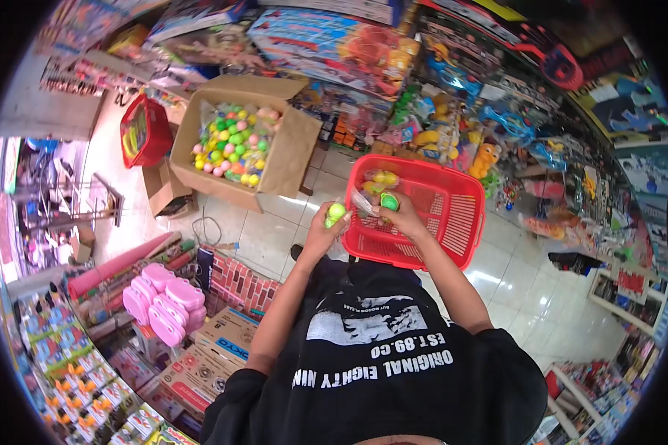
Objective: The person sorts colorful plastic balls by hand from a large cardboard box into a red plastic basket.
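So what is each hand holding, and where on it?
Left hand cups a green ball from below; right hand pinches a second green ball by its sides.

A pale tiled floor [274, 237] lay below me; at eleven o'clock, an open cardboard box [293, 152] of coloured balls [234, 141] sat on it.

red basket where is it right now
In the head view, the red basket sits right of centre, at the right hand holding a green ball, with the open cardboard box of coloured balls up-left.
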`<act>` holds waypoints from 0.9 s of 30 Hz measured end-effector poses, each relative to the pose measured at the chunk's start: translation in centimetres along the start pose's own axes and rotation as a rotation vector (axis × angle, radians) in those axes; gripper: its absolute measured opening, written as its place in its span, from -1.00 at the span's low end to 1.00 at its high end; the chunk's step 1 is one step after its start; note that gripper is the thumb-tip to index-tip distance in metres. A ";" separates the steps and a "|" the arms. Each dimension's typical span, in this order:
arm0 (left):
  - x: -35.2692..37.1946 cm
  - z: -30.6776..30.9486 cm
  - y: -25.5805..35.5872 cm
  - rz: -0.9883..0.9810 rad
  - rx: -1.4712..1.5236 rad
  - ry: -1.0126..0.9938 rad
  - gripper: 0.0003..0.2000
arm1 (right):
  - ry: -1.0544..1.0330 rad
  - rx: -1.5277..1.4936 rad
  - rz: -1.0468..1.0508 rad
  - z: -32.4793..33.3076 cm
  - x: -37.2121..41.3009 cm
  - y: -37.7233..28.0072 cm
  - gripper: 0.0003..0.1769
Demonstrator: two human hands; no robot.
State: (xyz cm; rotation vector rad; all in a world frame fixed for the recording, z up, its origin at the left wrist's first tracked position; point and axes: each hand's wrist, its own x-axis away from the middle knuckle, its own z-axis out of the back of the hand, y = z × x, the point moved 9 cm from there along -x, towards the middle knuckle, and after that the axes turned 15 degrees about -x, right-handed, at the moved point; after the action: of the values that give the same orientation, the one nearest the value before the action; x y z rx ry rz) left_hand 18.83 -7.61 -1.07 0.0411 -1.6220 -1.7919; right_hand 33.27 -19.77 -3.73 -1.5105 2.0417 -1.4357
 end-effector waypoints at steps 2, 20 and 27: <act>1.2 3.3 -1.3 0.004 0.015 0.053 -0.67 | -0.075 0.036 0.015 -2.7 -0.9 0.9 -0.78; 14.3 31.1 -16.5 0.014 0.194 0.355 -0.59 | 0.017 0.227 -0.112 -30.8 -5.7 11.5 -0.83; 12.1 36.2 -18.2 -0.039 0.141 0.497 -0.60 | 0.033 0.202 -0.088 -32.5 -8.7 10.1 -0.69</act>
State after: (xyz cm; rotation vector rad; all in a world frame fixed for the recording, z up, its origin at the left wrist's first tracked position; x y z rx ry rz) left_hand -15.70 16.54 -4.28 0.5423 -1.3832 -1.5342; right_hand 9.62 5.73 1.35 -1.5183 1.8040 -1.6549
